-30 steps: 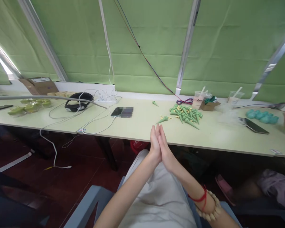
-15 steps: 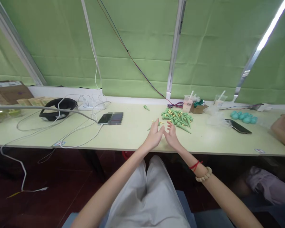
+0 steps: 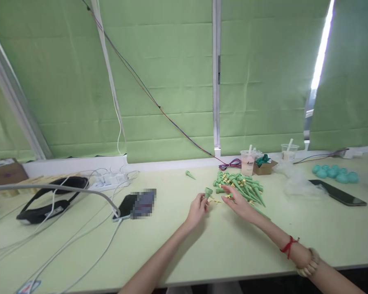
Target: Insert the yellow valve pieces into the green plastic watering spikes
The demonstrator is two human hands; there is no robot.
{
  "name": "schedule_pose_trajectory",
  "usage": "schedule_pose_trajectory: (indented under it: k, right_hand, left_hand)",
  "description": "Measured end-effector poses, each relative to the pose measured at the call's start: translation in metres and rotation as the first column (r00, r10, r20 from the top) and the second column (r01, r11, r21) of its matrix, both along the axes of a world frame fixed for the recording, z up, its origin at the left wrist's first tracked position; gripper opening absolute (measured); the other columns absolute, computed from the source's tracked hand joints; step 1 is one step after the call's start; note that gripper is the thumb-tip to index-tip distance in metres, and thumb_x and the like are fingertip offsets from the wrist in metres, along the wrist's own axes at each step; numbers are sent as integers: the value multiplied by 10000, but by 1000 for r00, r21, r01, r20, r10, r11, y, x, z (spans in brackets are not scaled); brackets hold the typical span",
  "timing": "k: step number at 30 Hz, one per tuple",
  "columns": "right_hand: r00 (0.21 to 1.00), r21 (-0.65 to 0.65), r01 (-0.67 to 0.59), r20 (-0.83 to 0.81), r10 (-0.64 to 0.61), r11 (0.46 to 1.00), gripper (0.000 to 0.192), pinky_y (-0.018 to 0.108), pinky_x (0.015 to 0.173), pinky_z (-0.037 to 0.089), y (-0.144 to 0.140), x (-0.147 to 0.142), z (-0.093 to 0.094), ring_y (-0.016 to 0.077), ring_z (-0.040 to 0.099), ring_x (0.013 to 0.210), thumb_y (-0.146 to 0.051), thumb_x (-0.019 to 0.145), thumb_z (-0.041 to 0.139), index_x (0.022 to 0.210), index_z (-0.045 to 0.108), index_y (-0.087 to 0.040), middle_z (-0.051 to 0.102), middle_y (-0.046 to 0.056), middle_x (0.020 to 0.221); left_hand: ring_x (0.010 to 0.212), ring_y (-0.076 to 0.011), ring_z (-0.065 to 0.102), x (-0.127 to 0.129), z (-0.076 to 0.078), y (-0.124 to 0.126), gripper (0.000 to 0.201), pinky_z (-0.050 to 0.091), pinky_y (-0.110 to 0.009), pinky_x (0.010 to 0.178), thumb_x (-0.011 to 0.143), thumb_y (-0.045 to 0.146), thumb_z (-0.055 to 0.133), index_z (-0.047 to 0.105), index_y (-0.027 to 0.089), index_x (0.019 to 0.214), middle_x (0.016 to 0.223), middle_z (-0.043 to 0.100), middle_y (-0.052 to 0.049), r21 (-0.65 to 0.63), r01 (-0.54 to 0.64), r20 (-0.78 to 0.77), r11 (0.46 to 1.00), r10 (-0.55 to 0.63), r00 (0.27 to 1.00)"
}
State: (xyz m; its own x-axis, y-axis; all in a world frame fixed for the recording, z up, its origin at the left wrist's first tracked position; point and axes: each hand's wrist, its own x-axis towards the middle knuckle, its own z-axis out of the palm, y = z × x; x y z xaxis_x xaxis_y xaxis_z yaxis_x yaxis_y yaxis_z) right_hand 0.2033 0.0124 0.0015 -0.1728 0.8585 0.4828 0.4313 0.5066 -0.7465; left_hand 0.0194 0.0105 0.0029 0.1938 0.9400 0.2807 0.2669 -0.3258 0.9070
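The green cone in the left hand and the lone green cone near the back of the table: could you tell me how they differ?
The held green cone is pinched in the left hand's fingers and stands wide end up; the lone green cone lies on its side on the table, untouched. The held one sits beside the pile of cones; the lone one lies apart, nearer the wall. Both look the same green, tapered shape.

Left of the left hand (image 3: 197,209), a blurred patch covers part of the phone (image 3: 125,207); its screen cannot be read. The right hand (image 3: 239,202) hides the near cones of the pile (image 3: 242,187). Small yellow pieces (image 3: 214,200) between the fingertips are too small to identify. Both forearms run off the bottom edge.
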Motion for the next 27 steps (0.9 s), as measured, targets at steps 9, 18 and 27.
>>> schedule_pose_trajectory:
  k: [9, 18, 27]
  right_hand:
    - [940, 259, 67, 307, -147, 964, 249, 307, 630, 441, 30, -56, 2, 187, 577, 730, -309, 920, 284, 896, 503, -193, 588, 60, 817]
    - [837, 281, -127, 545, -49, 951, 240, 282, 625, 413, 31, -49, -14, 172, 518, 706, -222, 921, 289, 787, 485, -189, 544, 53, 765]
    - [970, -92, -197, 127, 207, 976, 299, 278, 583, 378, 11, -53, -9, 134, 428, 583, -342, 889, 347, 632, 390, -197, 421, -14, 603]
  left_hand:
    - [428, -30, 221, -14, -1, 29, 530, 156, -168, 434, 674, 607, 544, 383, 168, 923, 584, 328, 83, -249, 283, 386, 926, -173, 906]
    - [423, -20, 206, -22, -1, 12, 381, 135, -141, 422, 730, 453, 594, 326, 213, 855, 587, 294, 90, -431, 508, 566, 746, -215, 796]
    - [487, -56, 258, -32, 4, 7, 254, 215, -161, 468, 809, 433, 485, 370, 207, 804, 586, 312, 74, -305, 400, 313, 864, -306, 899]
